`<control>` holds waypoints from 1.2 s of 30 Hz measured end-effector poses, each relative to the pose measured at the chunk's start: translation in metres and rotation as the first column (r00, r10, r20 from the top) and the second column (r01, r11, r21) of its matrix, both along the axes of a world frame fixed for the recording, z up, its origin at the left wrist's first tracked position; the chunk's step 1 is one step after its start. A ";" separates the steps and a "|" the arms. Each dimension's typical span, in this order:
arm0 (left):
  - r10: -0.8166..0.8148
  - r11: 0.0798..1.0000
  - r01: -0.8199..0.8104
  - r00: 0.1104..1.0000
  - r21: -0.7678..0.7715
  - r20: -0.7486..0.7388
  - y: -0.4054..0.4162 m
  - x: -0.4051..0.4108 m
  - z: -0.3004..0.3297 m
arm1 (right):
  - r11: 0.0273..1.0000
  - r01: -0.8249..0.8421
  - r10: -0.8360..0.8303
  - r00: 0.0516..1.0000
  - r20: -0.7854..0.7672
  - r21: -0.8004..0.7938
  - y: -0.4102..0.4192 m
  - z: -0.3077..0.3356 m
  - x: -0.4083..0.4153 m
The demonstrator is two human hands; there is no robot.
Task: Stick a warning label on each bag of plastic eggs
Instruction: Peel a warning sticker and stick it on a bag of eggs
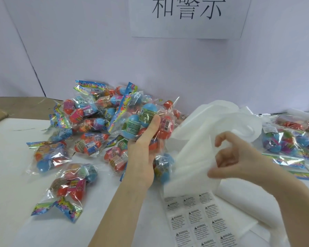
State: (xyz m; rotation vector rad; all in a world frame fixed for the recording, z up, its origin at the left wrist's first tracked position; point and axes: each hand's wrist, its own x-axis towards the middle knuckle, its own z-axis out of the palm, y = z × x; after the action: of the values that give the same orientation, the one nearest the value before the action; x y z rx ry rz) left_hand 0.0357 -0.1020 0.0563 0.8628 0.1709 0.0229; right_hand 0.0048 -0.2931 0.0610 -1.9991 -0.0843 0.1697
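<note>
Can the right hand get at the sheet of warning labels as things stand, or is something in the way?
Probably yes. The right hand hovers with its fingers curled and holding nothing, just above the label sheet, which lies face up with nothing on it. The left hand is busy holding a bag of eggs.

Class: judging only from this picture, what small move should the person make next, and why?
Probably bring the right hand down to the label sheet and peel one label: the left hand already holds a bag, while the right hand hovers with nothing in it.
</note>
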 end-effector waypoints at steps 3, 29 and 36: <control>-0.126 0.992 0.127 0.990 -0.011 0.067 0.003 -0.003 0.001 | 0.925 0.131 -0.222 0.948 0.227 0.357 -0.002 0.008 0.002; -0.274 0.937 0.324 0.912 -0.127 0.306 -0.003 -0.008 -0.001 | 0.589 0.166 -0.417 0.901 0.121 0.791 0.009 0.008 0.006; -0.129 0.894 0.185 0.979 -0.409 0.161 0.004 -0.003 0.004 | 0.935 0.047 -0.174 0.926 0.336 0.352 0.021 -0.002 0.002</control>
State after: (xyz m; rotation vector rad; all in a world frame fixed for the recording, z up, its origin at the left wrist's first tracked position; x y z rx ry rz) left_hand 0.0331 -0.0975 0.0598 0.4361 -0.0194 -0.1071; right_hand 0.0069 -0.2725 0.0592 -1.6618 -0.2200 -0.2769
